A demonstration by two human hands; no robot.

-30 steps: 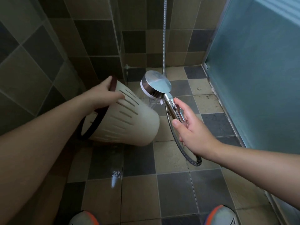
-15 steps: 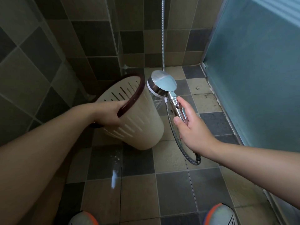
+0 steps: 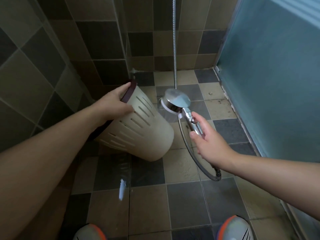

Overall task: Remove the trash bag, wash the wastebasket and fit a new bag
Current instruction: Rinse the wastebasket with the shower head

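- Head view showed my left hand [image 3: 115, 104] gripping the dark rim of the cream slotted plastic wastebasket [image 3: 142, 129], tilted above the wet tiled floor [image 3: 149, 201].
- My right hand [image 3: 210, 141] held the chrome shower head [image 3: 175, 102] by its handle, fingers loosely curled.
- No bag inside: washing was underway; a new bag remained.
- Since half a second before, I had turned the mouth away from me.

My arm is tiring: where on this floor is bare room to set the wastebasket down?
Bare wet tiles lie between the wastebasket and the shoes. Crowded: the right side, where the hose loops under the right hand and shower head.
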